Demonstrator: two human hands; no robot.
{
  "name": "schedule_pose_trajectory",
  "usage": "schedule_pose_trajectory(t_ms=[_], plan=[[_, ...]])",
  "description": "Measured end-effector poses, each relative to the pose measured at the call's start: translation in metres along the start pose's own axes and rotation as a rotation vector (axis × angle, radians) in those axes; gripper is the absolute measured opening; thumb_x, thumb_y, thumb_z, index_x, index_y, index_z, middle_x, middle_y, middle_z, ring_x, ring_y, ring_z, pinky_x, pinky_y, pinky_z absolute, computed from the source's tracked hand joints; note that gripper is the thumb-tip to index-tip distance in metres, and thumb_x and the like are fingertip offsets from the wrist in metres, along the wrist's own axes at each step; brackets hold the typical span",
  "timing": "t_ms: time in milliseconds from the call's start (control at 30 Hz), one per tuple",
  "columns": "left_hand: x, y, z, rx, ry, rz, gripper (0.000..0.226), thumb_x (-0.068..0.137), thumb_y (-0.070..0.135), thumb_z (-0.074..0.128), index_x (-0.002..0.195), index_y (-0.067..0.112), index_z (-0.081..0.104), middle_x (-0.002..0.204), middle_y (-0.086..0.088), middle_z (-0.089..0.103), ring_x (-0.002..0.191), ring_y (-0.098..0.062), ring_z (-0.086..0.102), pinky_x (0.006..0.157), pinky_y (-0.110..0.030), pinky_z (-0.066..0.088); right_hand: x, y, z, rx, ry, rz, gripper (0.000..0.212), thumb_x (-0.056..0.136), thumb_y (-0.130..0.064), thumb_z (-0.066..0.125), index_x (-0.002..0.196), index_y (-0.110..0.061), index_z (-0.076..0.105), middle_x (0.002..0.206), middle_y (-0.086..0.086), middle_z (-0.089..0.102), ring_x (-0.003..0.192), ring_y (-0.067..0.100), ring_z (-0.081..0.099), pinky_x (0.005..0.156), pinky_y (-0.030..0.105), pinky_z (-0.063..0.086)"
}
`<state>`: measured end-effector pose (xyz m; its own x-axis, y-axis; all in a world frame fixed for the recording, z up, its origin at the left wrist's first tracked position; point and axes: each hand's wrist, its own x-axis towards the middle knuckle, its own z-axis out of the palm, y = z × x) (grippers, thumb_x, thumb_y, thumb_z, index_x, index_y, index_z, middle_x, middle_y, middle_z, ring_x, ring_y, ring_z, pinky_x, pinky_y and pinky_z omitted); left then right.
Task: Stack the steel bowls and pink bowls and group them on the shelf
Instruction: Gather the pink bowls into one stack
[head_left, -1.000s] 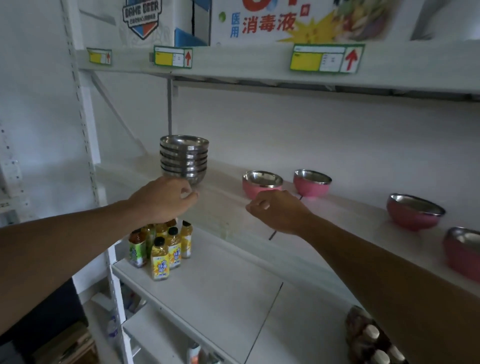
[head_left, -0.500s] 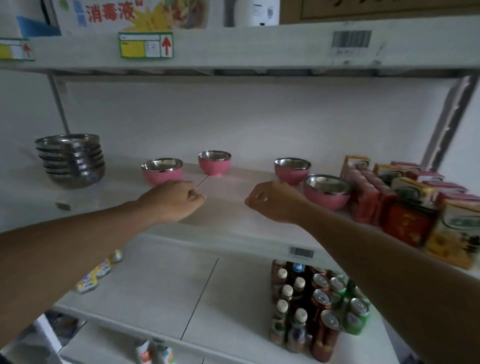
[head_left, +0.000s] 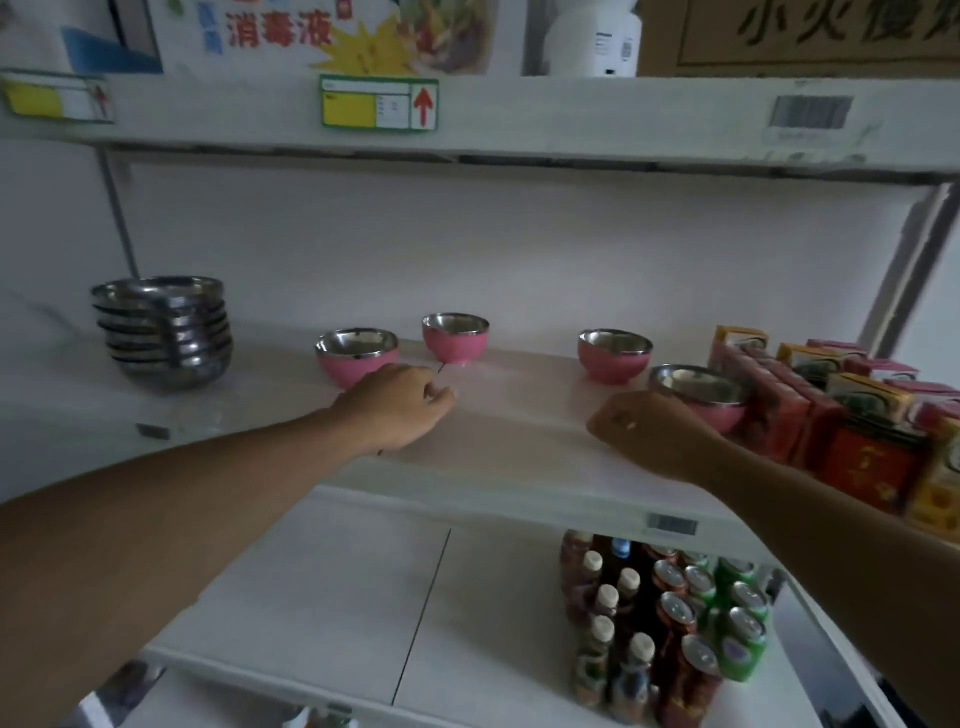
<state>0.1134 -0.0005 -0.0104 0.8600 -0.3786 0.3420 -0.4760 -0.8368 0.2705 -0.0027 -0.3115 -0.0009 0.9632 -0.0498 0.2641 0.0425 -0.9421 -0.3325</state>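
Note:
A stack of several steel bowls (head_left: 165, 332) stands at the left of the white middle shelf (head_left: 509, 447). Pink bowls with steel insides sit apart along the shelf: one (head_left: 353, 353) just behind my left hand, one (head_left: 455, 338) further back, one (head_left: 614, 355) to the right, and one (head_left: 701, 392) beside the cartons. My left hand (head_left: 397, 408) hovers over the shelf with fingers loosely curled, holding nothing. My right hand (head_left: 647, 431) hovers just left of the rightmost pink bowl, fingers curled, empty.
Red and yellow drink cartons (head_left: 841, 415) crowd the shelf's right end. Bottles and cans (head_left: 670, 623) stand on the lower shelf at the right. Boxes and a white bottle (head_left: 592, 39) sit on the top shelf, with price labels (head_left: 379, 102) on its edge.
The view has swung right along the shelf, so the steel stack now sits far left. Both hands have moved right with it, toward the pink bowls, still empty.

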Motion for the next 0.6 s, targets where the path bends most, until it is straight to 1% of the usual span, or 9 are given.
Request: schedule_pose_trajectory(t_ms=[67, 133, 200, 267, 333, 400, 433, 500, 600], plan=[[-0.002, -0.029, -0.008, -0.003, 0.044, -0.034, 0.050, 0.099, 0.058, 0.045, 0.074, 0.017, 0.058, 0.074, 0.006, 0.063, 0.076, -0.026, 0.065, 0.069, -0.031, 0.050, 0.009, -0.015, 0.009, 0.011, -0.011, 0.007, 0.026, 0.102, -0.035, 0.066, 0.101, -0.014, 0.081, 0.098, 0.001, 0.079, 0.088, 0.019, 0.074, 0.080, 0.031, 0.055], [-0.004, -0.055, -0.014, 0.021, 0.120, -0.064, 0.057, 0.095, 0.061, 0.036, 0.073, 0.012, 0.054, 0.068, 0.000, 0.060, 0.072, -0.030, 0.063, 0.065, -0.032, 0.048, 0.017, -0.030, 0.017, 0.013, -0.014, 0.003, 0.024, 0.102, -0.036, 0.066, 0.102, -0.017, 0.081, 0.100, 0.000, 0.080, 0.089, 0.019, 0.073, 0.083, 0.033, 0.056], [-0.003, -0.074, -0.022, 0.070, 0.194, -0.158, 0.062, 0.091, 0.065, 0.027, 0.080, 0.012, 0.058, 0.071, -0.003, 0.057, 0.075, -0.032, 0.060, 0.067, -0.035, 0.044, 0.024, -0.042, 0.023, 0.028, 0.005, 0.006, 0.023, 0.101, -0.036, 0.066, 0.103, -0.018, 0.081, 0.102, 0.002, 0.081, 0.091, 0.021, 0.074, 0.087, 0.038, 0.059], [0.001, -0.091, -0.032, 0.089, 0.215, -0.300, 0.074, 0.091, 0.073, 0.020, 0.089, 0.015, 0.066, 0.084, -0.011, 0.060, 0.085, -0.038, 0.064, 0.073, -0.039, 0.048, 0.033, -0.051, 0.028, 0.066, 0.009, 0.011, 0.023, 0.101, -0.036, 0.067, 0.105, -0.018, 0.081, 0.102, 0.003, 0.081, 0.090, 0.021, 0.075, 0.086, 0.039, 0.061], [0.007, -0.110, -0.040, 0.079, 0.195, -0.411, 0.090, 0.088, 0.080, 0.013, 0.087, 0.010, 0.069, 0.090, -0.014, 0.070, 0.089, -0.039, 0.069, 0.080, -0.042, 0.056, 0.044, -0.059, 0.032, 0.091, 0.003, 0.007, 0.023, 0.101, -0.036, 0.067, 0.107, -0.018, 0.081, 0.103, 0.003, 0.081, 0.091, 0.021, 0.076, 0.089, 0.041, 0.062], [0.013, -0.126, -0.043, 0.029, 0.163, -0.490, 0.093, 0.089, 0.080, 0.013, 0.082, 0.010, 0.072, 0.087, -0.013, 0.078, 0.082, -0.037, 0.074, 0.083, -0.043, 0.061, 0.057, -0.064, 0.034, 0.085, 0.000, -0.009, 0.023, 0.100, -0.037, 0.067, 0.105, -0.020, 0.081, 0.104, 0.004, 0.081, 0.093, 0.023, 0.075, 0.090, 0.041, 0.061], [0.016, -0.131, -0.042, -0.030, 0.152, -0.531, 0.091, 0.092, 0.079, 0.017, 0.081, 0.009, 0.074, 0.079, -0.012, 0.080, 0.072, -0.036, 0.076, 0.079, -0.043, 0.064, 0.064, -0.066, 0.034, 0.071, 0.003, -0.027, 0.023, 0.100, -0.038, 0.067, 0.104, -0.021, 0.081, 0.105, 0.004, 0.081, 0.096, 0.024, 0.075, 0.091, 0.040, 0.060], [0.023, -0.137, -0.036, -0.229, 0.153, -0.623, 0.085, 0.099, 0.074, 0.029, 0.079, 0.005, 0.075, 0.062, -0.009, 0.078, 0.051, -0.029, 0.074, 0.061, -0.039, 0.066, 0.079, -0.068, 0.034, 0.043, -0.003, -0.047, 0.021, 0.098, -0.040, 0.064, 0.099, -0.025, 0.080, 0.107, 0.004, 0.081, 0.100, 0.028, 0.074, 0.094, 0.041, 0.058], [0.039, -0.136, -0.027, -0.444, 0.120, -0.784, 0.085, 0.099, 0.073, 0.038, 0.088, -0.003, 0.075, 0.054, -0.012, 0.074, 0.033, -0.022, 0.061, 0.040, -0.023, 0.049, 0.104, -0.064, 0.031, 0.038, -0.042, -0.027, 0.020, 0.092, -0.041, 0.059, 0.078, -0.032, 0.069, 0.092, 0.001, 0.078, 0.092, 0.028, 0.075, 0.088, 0.041, 0.061]])
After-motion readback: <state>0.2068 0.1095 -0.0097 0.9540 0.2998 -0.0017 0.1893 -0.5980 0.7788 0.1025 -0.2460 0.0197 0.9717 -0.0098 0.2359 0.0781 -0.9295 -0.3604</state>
